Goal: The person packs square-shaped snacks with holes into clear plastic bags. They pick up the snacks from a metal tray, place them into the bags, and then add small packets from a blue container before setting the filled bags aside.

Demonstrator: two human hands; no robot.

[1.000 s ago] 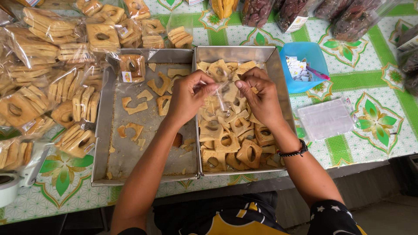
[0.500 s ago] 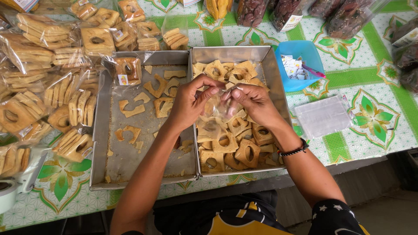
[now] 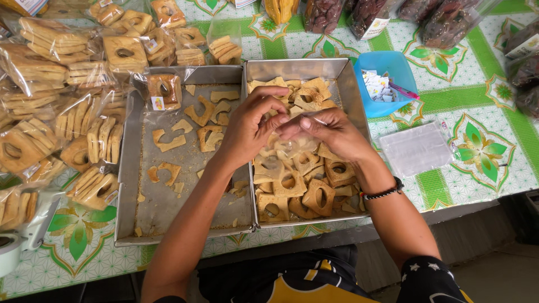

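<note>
Green-patterned tablecloth (image 3: 477,101) carries two metal trays (image 3: 129,168) and bagged biscuits (image 3: 33,67).

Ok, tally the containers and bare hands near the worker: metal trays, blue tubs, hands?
Metal trays: 2, left tray and right tray
Blue tub: 1
Hands: 2, left hand and right hand, both over the right tray
Total: 5

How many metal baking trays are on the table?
2. The left tray holds mostly broken biscuit pieces; the right tray, touching it, is full of square biscuits with holes, under the left hand and right hand. None seems hidden.
</note>
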